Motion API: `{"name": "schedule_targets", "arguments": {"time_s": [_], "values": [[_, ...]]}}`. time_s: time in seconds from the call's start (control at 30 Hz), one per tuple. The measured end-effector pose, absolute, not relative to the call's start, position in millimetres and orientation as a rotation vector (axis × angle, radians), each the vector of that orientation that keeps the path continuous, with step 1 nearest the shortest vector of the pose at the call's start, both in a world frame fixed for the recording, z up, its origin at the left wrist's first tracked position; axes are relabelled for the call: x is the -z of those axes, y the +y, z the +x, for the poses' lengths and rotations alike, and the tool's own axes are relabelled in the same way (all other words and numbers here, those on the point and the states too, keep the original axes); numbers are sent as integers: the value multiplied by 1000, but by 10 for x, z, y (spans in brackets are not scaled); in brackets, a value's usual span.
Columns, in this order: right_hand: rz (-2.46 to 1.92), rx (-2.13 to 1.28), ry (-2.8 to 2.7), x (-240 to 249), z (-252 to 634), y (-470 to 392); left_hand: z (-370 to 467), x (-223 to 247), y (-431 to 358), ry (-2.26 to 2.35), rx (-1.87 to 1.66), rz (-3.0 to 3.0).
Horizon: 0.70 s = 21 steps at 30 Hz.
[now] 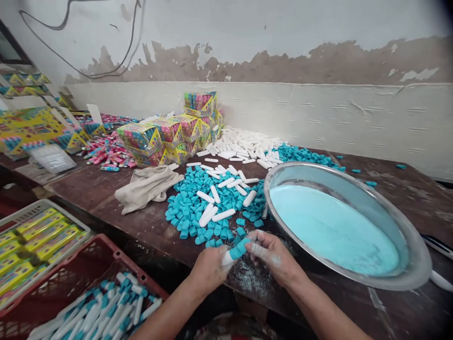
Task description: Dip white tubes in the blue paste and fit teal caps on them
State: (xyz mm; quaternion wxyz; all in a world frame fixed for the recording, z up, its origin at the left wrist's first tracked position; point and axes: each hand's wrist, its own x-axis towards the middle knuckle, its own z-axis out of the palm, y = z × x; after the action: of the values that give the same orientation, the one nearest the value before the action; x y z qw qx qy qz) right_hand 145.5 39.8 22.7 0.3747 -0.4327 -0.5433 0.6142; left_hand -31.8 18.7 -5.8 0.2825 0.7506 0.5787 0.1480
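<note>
dark brown worktop (141,222) against a peeling wall (262,63). left hand (211,268) closed round the white end of a white-and-blue tube (234,253); right hand (271,255) half curled, fingertips at its blue end. tube sits over the table edge, in front of the blue cap pile (193,208), left of the steel basin (329,226) of pale blue powder.

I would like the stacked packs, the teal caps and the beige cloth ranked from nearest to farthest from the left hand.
1. Teal caps, piled just beyond the left hand.
2. Beige cloth, farther left.
3. Stacked packs, behind the cloth.
</note>
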Motion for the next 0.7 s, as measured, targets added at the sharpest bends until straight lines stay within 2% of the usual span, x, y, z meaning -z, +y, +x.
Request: {"name": "schedule_targets", "arguments": {"time_s": [0.4, 0.57, 0.7], "values": [[-1243, -1631, -1664, -342, 1690, 283, -21, -10, 285, 1364, -116, 2249], [-1338, -1133, -1897, -234, 1629, 237, 54, 2, 222, 1441, -119, 2285], [-1283, -829, -2096, -254, 1732, 25, -270, -16, -25, 1493, -209, 2219]]}}
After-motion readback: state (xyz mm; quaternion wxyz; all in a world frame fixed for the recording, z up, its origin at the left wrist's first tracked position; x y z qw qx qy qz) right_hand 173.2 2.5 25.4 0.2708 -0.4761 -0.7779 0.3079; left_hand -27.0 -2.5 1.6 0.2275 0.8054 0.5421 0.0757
